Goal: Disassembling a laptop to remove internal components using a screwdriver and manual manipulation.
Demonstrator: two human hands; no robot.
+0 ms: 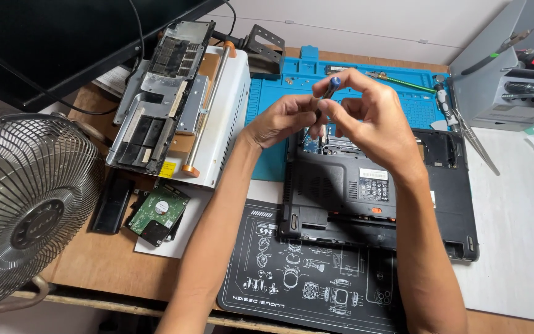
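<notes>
While over the laptop [378, 192]: both hands meet mid-frame.
Right hand [369, 120]: pinches screwdriver [327, 93] upright.
Left hand [282, 120]: fingers closed, steadying its tip.

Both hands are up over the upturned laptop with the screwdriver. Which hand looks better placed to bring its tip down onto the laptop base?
Probably the right hand: its fingers wrap the screwdriver near the blue cap, above the laptop. The left hand only pinches the lower shaft, steadying it.
</notes>
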